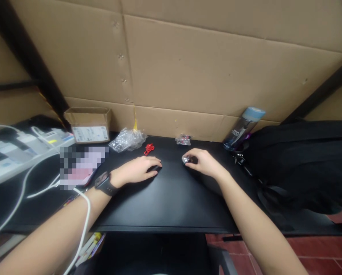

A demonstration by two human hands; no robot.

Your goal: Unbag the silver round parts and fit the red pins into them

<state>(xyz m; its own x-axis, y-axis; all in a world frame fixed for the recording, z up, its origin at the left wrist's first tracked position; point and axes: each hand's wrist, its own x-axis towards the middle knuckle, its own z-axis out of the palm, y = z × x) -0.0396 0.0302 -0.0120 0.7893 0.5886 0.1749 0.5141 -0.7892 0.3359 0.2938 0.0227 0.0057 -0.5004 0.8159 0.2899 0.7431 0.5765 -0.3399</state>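
Observation:
My right hand (202,162) pinches a small shiny silver object (185,159) just above or on the black desk (165,202); its exact kind is too small to make out. Palm down on the desk lies my left hand (142,168), thumb and fingers apart, holding nothing I can see. A tangled red cord (149,149) is just beyond my left fingers. Behind it rests a crumpled clear plastic bag (127,139). A small clear packet (183,139) with reddish bits inside sits near the cardboard wall, beyond my right hand.
At the back left stands an open cardboard box (90,124). A power strip (24,156) with plugs and a white cable (86,214) crosses my left forearm's side, near a blurred phone-like item (87,168). On the right are a bottle (242,130) and a black backpack (299,164).

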